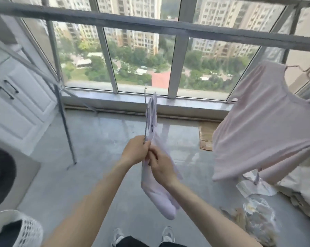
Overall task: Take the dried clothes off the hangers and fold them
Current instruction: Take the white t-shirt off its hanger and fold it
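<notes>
A pale lilac garment (157, 196) hangs edge-on from a thin metal hanger (145, 111) in the middle of the view, below the grey drying rail (150, 24). My left hand (136, 150) grips the hanger's wire just under the garment's top. My right hand (161, 166) pinches the lilac fabric right beside it, the two hands touching. A pink sleeveless top (261, 125) hangs spread out on another hanger (307, 68) at the right.
The rack's leg (66, 132) stands at the left, before white cabinets (20, 97) and a washing machine (1, 175). A white mesh basket (27, 230) sits at the lower left. Plastic bags (257, 211) and cardboard (205, 138) lie on the floor at right. Windows (143, 65) ahead.
</notes>
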